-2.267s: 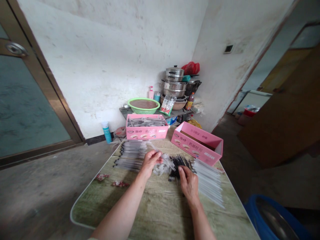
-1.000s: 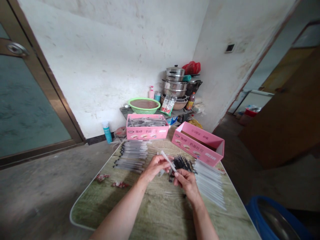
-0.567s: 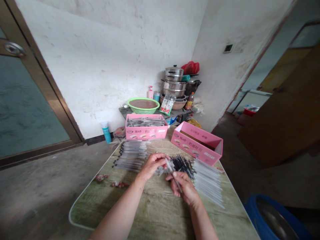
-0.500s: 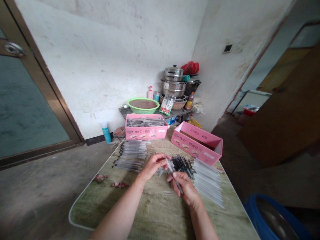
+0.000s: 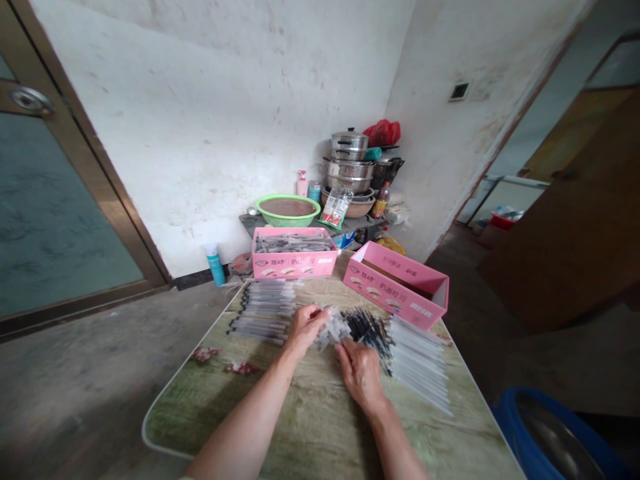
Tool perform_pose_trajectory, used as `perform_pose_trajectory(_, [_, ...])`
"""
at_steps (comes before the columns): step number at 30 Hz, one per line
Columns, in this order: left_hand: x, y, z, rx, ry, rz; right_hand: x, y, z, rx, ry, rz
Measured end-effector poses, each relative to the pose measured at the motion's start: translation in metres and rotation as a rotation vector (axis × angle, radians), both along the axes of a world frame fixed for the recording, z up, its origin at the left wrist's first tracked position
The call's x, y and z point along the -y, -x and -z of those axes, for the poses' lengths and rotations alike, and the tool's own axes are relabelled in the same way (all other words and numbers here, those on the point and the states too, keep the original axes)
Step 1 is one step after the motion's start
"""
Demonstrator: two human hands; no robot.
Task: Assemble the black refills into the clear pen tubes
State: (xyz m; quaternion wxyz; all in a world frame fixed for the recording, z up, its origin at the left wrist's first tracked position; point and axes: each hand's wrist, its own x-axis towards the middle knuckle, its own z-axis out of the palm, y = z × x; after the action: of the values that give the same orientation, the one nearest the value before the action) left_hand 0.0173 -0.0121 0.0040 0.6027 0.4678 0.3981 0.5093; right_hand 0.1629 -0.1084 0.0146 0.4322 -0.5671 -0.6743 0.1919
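Observation:
My left hand [image 5: 306, 331] is closed at the left edge of a small heap of translucent plastic pieces [image 5: 336, 328], apparently pen caps. Whatever its fingers hold is hidden. My right hand [image 5: 361, 371] reaches the near side of the same heap, its fingers bent together over the pieces; I cannot make out what they pinch. To the right of the heap lies a bunch of black pen parts [image 5: 370, 335], with a row of clear pen barrels [image 5: 420, 368] beyond it. Assembled-looking pens [image 5: 265, 303] lie in rows to the left.
A pink box [image 5: 295, 268] full of pens stands at the table's back edge, and a second pink box [image 5: 395, 293] sits angled at its right. Behind them a low stand carries a green basin [image 5: 287, 219] and stacked steamer pots [image 5: 349, 175]. A blue tub [image 5: 510, 427] is at the lower right.
My right hand has turned over and moved onto the translucent heap; the slim pen seen in it before no longer shows. My left hand has shifted slightly, fingers still together. The view moved a little.

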Motion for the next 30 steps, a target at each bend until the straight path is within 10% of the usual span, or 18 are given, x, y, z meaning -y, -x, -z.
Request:
perform_pose_trajectory(13, [0.014, 0.004, -0.025, 0.157, -0.149, 0.429, -0.006, -0.009, 0.01, -0.826, 0.37, -0.291])
perform_pose_trajectory(23, [-0.007, 0.009, -0.009, 0.218, 0.05, -0.079, 0.001, -0.004, 0.01, 0.249, -0.148, 0.065])
perform_pose_trajectory(30, [-0.003, 0.009, -0.012, 0.115, -0.087, 0.12, -0.003, -0.012, 0.014, 0.292, -0.08, 0.235])
